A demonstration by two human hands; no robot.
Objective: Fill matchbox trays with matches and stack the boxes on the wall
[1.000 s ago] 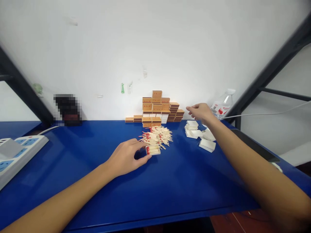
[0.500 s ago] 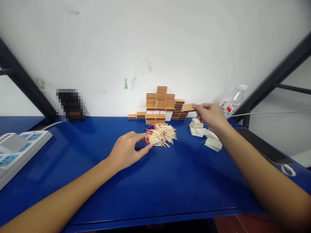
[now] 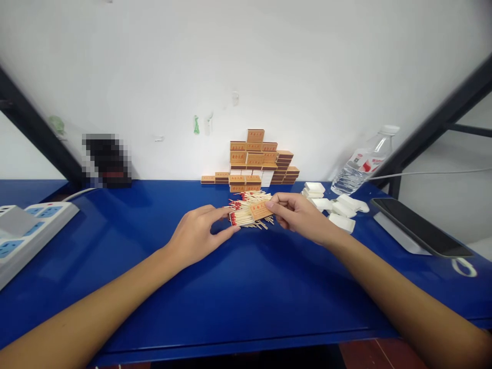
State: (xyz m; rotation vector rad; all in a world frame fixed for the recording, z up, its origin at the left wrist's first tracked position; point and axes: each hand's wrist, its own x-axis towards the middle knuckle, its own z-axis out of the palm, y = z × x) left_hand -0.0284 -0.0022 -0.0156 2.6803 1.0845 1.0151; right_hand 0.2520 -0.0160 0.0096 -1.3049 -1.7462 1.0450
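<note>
My left hand (image 3: 202,230) grips the left end of a matchbox tray (image 3: 239,219) filled with red-tipped matches, thumb on its near side and fingers on the far side. Between the thumb and fingers of my right hand (image 3: 295,212) is an orange matchbox sleeve (image 3: 260,210), held over the right end of the tray. I cannot tell whether the tray has entered the sleeve. Behind the tray lies a pile of loose matches (image 3: 255,196). Orange and brown matchboxes (image 3: 253,158) stand stacked against the wall.
White empty trays (image 3: 342,223) lie in a loose heap at the right. Behind them a plastic water bottle (image 3: 355,166) leans by the wall. A phone (image 3: 421,228) rests on a white block at far right, and a power strip (image 3: 46,225) is at left.
My right hand has come left and nearer from the stacked boxes, bringing the sleeve to the tray. My left hand keeps its grip on the filled tray.
</note>
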